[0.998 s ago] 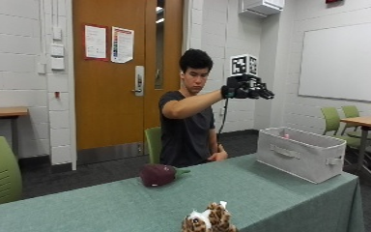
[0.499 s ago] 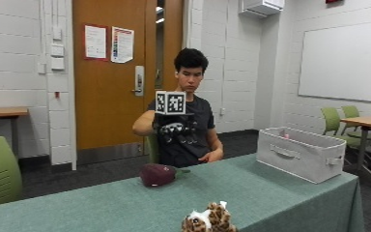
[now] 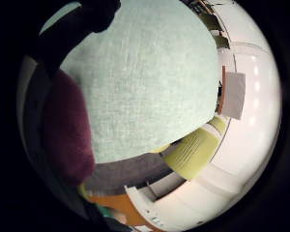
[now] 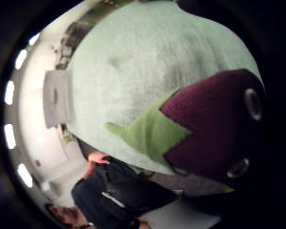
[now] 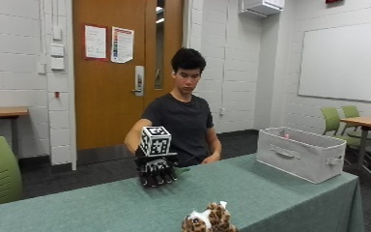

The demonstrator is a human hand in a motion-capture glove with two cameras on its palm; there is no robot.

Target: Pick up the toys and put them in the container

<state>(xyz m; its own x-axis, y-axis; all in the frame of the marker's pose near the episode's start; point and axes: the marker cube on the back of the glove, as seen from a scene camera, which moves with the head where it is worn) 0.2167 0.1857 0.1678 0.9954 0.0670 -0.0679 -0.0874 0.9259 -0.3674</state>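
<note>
A person sits behind a table (image 5: 282,193) covered in a green cloth, with the gloved right hand (image 5: 156,170) lowered right over the purple stuffed toy (image 4: 214,124). From across the table the hand hides nearly all of the toy; only a bit of its green leaf pokes out beside the glove. The fingers (image 5: 153,178) point downward, side by side, at the toy, but I cannot tell whether they have closed on it or even touch it. The palm cameras show the toy very close under the palm, lying on the cloth: dark purple plush with a jagged green collar and two round eyes. A grey fabric bin (image 5: 302,152) stands well apart at the other end of the table, with a handle on its side. A spotted plush animal (image 5: 208,220) sits at the near edge of the table, between the two. The person's bare hand (image 5: 206,158) rests at the far edge of the table.
</note>
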